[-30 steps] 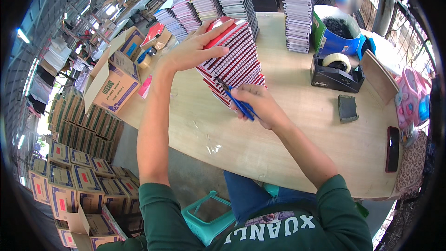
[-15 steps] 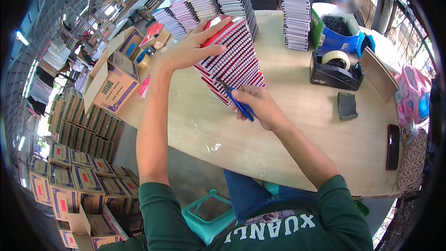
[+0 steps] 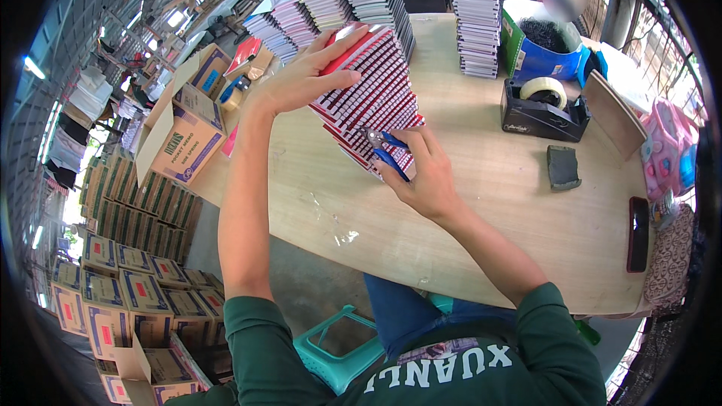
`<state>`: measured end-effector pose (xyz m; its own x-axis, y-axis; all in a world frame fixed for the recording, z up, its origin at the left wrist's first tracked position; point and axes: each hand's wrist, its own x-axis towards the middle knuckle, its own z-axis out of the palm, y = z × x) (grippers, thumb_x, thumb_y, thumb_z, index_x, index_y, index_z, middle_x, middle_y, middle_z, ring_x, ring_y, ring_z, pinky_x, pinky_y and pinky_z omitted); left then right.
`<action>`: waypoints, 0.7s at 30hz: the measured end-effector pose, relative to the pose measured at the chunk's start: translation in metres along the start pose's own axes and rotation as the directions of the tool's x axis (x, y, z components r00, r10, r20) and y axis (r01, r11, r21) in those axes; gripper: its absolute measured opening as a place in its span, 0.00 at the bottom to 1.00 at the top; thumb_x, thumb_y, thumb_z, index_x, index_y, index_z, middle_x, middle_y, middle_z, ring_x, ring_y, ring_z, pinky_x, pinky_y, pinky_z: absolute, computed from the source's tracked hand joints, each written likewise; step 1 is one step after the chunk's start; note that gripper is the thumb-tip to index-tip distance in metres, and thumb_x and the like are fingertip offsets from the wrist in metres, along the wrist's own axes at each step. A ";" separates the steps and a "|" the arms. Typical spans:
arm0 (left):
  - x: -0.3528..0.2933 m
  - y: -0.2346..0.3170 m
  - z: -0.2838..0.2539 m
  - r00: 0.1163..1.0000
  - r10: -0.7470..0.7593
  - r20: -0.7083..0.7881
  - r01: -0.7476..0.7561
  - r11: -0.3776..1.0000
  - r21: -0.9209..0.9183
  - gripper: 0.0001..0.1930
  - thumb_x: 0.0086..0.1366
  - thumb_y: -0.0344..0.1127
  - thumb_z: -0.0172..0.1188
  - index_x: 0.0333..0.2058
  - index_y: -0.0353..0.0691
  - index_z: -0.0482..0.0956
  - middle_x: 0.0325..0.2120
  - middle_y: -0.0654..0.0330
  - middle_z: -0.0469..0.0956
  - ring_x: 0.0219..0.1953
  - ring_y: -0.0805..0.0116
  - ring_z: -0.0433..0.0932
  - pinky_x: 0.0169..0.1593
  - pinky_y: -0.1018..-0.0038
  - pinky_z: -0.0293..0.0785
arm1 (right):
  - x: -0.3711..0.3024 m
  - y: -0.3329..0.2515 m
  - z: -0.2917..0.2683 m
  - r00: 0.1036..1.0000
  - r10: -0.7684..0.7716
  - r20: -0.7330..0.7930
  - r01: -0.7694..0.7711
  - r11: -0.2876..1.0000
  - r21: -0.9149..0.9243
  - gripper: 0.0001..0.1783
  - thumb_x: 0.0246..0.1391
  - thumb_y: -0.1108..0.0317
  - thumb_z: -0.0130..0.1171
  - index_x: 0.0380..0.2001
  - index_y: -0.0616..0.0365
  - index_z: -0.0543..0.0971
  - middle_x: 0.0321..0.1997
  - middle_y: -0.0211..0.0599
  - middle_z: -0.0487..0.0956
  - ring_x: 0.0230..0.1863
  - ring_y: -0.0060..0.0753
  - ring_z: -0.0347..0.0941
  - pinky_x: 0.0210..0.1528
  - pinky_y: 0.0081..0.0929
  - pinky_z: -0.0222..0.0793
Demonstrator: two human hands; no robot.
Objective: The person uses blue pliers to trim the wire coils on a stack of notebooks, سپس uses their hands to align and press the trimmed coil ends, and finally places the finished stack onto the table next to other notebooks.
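Note:
A tall stack of red-covered, spiral-bound notebooks stands on the table before me, its bindings facing me. My left hand lies on top of it with fingers stretched over the red cover and the thumb apart near the upper bindings. In my right hand is a pair of blue-handled wire cutters. Their handles are spread, and the metal jaws are at the bindings low on the stack. I cannot tell whether the jaws touch a wire.
Stacked notebooks stand behind, near a blue bucket of dark wire pieces. A tape dispenser, dark block and phone lie to the right. An open carton is at left; clear plastic scraps lie nearby.
My right hand has turned and its grip has widened, so the cutters' handles are now spread apart. The jaws have shifted slightly right. My left hand stays on the stack.

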<state>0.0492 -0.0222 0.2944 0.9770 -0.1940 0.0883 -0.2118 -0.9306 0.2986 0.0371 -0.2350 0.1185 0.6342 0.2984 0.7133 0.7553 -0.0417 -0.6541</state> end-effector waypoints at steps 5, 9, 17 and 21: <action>-0.001 -0.002 0.003 1.000 -0.017 -0.015 0.017 1.000 -0.001 0.39 0.62 0.64 0.56 0.70 0.71 0.55 0.71 0.40 0.48 0.72 0.40 0.49 0.69 0.55 0.55 | 0.001 0.001 0.001 0.998 -0.059 0.015 0.060 0.996 -0.060 0.21 0.49 0.61 0.69 0.42 0.61 0.76 0.36 0.43 0.74 0.37 0.46 0.75 0.38 0.37 0.72; -0.002 0.005 0.003 1.000 -0.015 -0.015 0.015 0.999 0.031 0.38 0.64 0.55 0.57 0.71 0.61 0.55 0.70 0.52 0.55 0.73 0.47 0.50 0.71 0.58 0.49 | 0.011 0.009 -0.008 0.755 0.402 0.518 -0.641 0.618 0.454 0.17 0.52 0.60 0.66 0.39 0.62 0.78 0.35 0.42 0.76 0.30 0.42 0.76 0.30 0.33 0.72; -0.002 0.000 0.001 1.000 0.011 -0.007 -0.011 0.999 0.041 0.39 0.63 0.65 0.55 0.70 0.69 0.55 0.71 0.44 0.49 0.72 0.42 0.50 0.69 0.57 0.55 | -0.005 -0.010 -0.001 0.994 0.078 0.079 -0.077 0.997 -0.017 0.21 0.51 0.60 0.67 0.43 0.62 0.75 0.39 0.47 0.74 0.40 0.49 0.75 0.42 0.41 0.72; -0.002 -0.002 0.003 1.000 -0.003 -0.015 0.003 1.000 0.031 0.38 0.63 0.63 0.56 0.70 0.68 0.55 0.71 0.47 0.51 0.73 0.45 0.48 0.71 0.57 0.51 | -0.003 -0.015 0.004 0.997 0.036 0.065 -0.027 0.989 -0.146 0.20 0.52 0.59 0.67 0.41 0.62 0.76 0.38 0.48 0.75 0.40 0.48 0.75 0.41 0.41 0.72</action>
<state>0.0481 -0.0209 0.2908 0.9771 -0.1867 0.1018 -0.2078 -0.9404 0.2691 0.0234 -0.2312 0.1247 0.6491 0.3583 0.6710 0.7542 -0.1887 -0.6289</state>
